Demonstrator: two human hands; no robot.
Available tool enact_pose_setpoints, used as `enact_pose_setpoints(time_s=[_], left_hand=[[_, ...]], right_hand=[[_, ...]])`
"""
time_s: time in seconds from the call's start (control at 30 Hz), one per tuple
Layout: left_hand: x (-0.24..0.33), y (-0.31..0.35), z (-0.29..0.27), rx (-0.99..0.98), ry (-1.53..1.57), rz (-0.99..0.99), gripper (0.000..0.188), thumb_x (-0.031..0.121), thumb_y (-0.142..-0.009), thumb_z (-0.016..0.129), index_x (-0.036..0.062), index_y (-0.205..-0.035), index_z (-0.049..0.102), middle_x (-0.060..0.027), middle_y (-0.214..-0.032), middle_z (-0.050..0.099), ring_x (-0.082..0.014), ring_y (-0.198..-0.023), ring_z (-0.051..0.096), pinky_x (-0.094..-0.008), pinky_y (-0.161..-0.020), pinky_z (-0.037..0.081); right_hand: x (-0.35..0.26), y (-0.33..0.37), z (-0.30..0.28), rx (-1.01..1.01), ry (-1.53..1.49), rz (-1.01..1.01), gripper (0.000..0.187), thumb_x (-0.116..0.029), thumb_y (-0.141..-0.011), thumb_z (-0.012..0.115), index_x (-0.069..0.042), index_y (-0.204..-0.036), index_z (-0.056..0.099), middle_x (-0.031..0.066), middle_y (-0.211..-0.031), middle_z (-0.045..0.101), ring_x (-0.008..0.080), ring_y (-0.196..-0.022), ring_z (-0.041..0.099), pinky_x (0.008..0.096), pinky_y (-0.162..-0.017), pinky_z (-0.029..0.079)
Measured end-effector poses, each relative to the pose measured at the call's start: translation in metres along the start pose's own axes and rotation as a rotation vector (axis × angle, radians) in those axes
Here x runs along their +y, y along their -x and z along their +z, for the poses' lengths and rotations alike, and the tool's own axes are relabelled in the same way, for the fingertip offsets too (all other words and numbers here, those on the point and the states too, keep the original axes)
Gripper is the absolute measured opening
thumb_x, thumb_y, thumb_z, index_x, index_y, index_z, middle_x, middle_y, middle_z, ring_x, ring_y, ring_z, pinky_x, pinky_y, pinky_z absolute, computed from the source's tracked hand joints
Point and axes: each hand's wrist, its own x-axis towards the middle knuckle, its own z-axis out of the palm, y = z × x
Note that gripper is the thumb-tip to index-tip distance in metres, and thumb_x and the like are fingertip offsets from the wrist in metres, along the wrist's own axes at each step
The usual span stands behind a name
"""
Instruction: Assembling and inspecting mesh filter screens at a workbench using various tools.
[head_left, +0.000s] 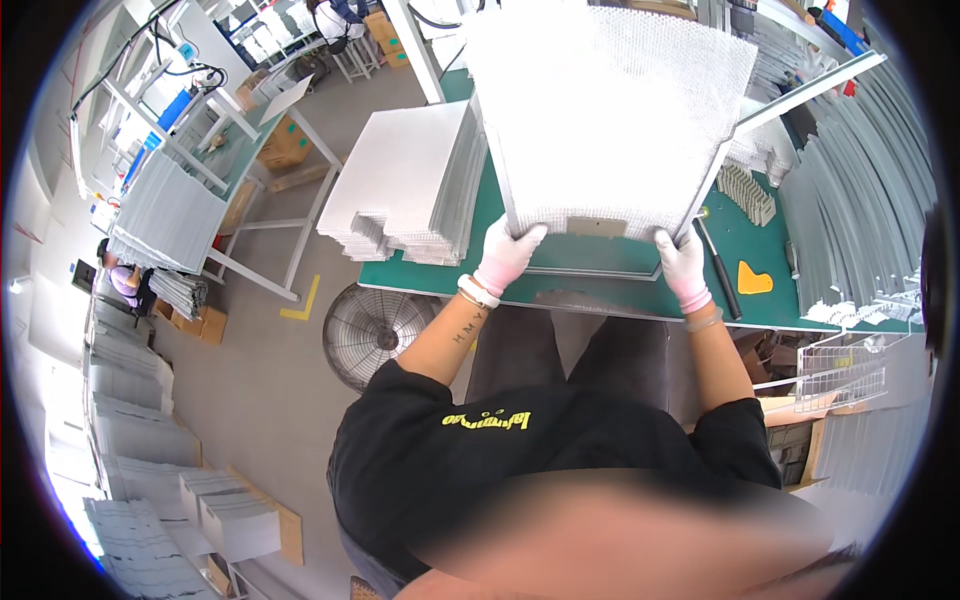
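Both my hands wear white gloves and hold up a large silvery mesh filter panel (620, 130), tilted above the green worktable. My left hand (507, 254) grips its lower left corner, thumb on the front face and fingers mostly hidden behind. The lower right corner is held the same way by my right hand (684, 268). Strong light washes out much of the mesh. Along the panel's lower edge is a small grey-brown plate (597, 227). Beneath it, part of a grey metal frame (590, 270) shows on the table.
A stack of flat pale panels (410, 165) stands left of my hands. To the right lie a black-handled hammer (722, 272), a yellow piece (755, 278), small metal parts (747, 196) and upright stacked panels (860, 210). A round floor fan (385, 335) sits below the table's left edge.
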Motion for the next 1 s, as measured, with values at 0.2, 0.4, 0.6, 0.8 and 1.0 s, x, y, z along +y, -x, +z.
enact_pose_setpoints(time_s=[0.2, 0.4, 0.6, 0.8, 1.0], left_hand=[[0.029, -0.013, -0.019, -0.179, 0.07, -0.007, 0.04, 0.004, -0.086, 0.074, -0.0023, -0.122, 0.06, -0.0059, -0.109, 0.069, -0.0117, -0.098, 0.064, -0.0291, -0.088, 0.053], [0.101, -0.044, -0.023, -0.099, 0.21, 0.248, 0.029, 0.004, -0.093, 0.063, -0.0013, -0.121, 0.058, -0.0031, -0.105, 0.065, -0.0094, -0.093, 0.06, -0.027, -0.082, 0.05], [0.143, -0.059, -0.015, 0.065, -0.184, 0.468, 0.008, 0.008, -0.097, 0.061, 0.0014, -0.102, 0.061, 0.0027, -0.08, 0.056, -0.0053, -0.073, 0.047, -0.0237, -0.065, 0.042], [0.134, -0.062, -0.009, 0.154, -0.322, 0.509, 0.011, 0.008, -0.094, 0.067, 0.0027, -0.088, 0.059, 0.0036, -0.07, 0.05, -0.0047, -0.063, 0.042, -0.0223, -0.055, 0.037], [0.11, -0.066, -0.015, 0.258, -0.435, 0.758, 0.02, 0.007, -0.093, 0.069, 0.0048, -0.081, 0.054, 0.0033, -0.067, 0.048, -0.0042, -0.06, 0.042, -0.0222, -0.053, 0.036]], right_hand=[[-0.066, -0.028, -0.007, -0.082, -0.116, -0.06, 0.039, -0.002, -0.093, 0.059, 0.003, -0.131, 0.052, 0.0069, -0.122, 0.062, 0.0123, -0.112, 0.057, 0.0286, -0.099, 0.045], [-0.118, -0.073, -0.009, 0.044, -0.003, -0.113, 0.016, -0.006, -0.097, 0.06, -0.001, -0.112, 0.059, -0.0007, -0.099, 0.059, 0.0069, -0.089, 0.05, 0.0237, -0.082, 0.044], [-0.129, -0.08, -0.008, 0.2, 0.159, -0.184, 0.017, -0.01, -0.094, 0.069, -0.007, -0.09, 0.053, -0.0059, -0.072, 0.044, 0.0042, -0.066, 0.038, 0.0208, -0.061, 0.035], [-0.115, -0.081, -0.005, 0.243, 0.209, -0.236, 0.028, -0.011, -0.094, 0.07, -0.01, -0.077, 0.048, -0.0072, -0.066, 0.038, 0.0035, -0.062, 0.034, 0.0213, -0.056, 0.031], [-0.116, -0.067, -0.002, 0.227, 0.13, -0.227, 0.034, -0.011, -0.095, 0.069, -0.012, -0.072, 0.044, -0.0078, -0.065, 0.039, 0.0027, -0.061, 0.033, 0.0215, -0.054, 0.03]])
